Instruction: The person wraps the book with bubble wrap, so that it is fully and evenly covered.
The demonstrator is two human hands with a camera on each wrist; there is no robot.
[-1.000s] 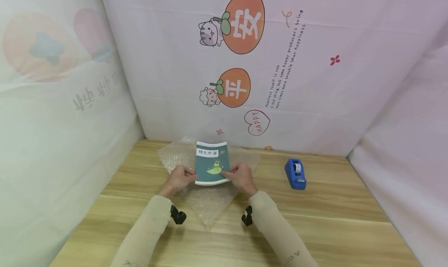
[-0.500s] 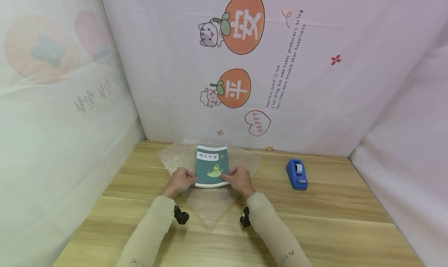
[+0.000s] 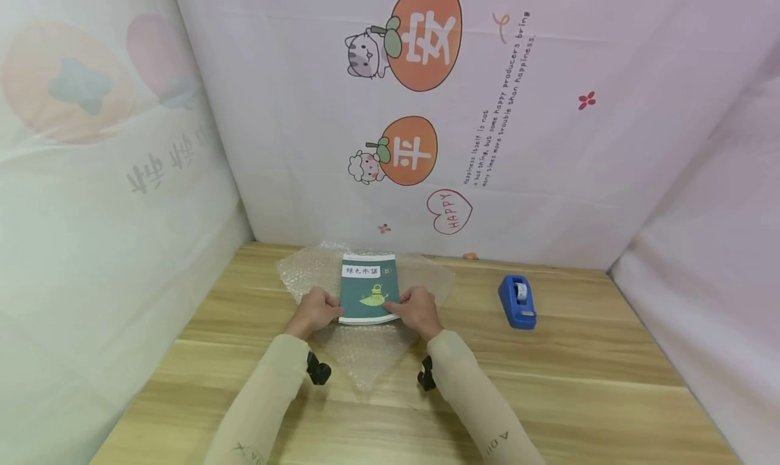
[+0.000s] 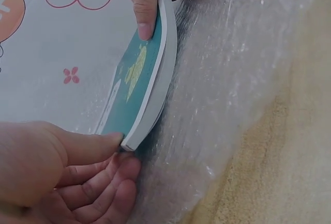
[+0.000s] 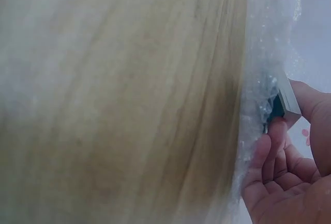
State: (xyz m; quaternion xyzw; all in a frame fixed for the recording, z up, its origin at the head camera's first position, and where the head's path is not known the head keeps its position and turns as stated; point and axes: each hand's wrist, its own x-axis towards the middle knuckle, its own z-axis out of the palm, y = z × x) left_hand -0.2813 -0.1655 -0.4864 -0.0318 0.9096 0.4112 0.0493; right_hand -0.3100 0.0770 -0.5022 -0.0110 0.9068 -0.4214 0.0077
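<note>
A thin book (image 3: 359,292) with a dark green cover, a white title strip and a yellow-green leaf drawing is between my hands in the head view. My left hand (image 3: 315,309) pinches its near left corner, thumb on top and fingers beneath. On the near right side my right hand (image 3: 418,309) grips it, the thumb lying over the cover. In the left wrist view the book (image 4: 137,84) bows in a curve, its white page edges showing. Under it a sheet of clear bubble wrap (image 3: 364,360) lies spread with one corner toward me.
A blue tape dispenser (image 3: 517,304) with a roll in it stands to the right on the wooden table (image 3: 585,370). White printed cloth (image 3: 305,133) hangs behind the table and along both sides.
The book has come slightly down and toward me over the bubble wrap, both hands keeping their grip. My forearms have drawn slightly closer together. The tape dispenser has stayed put.
</note>
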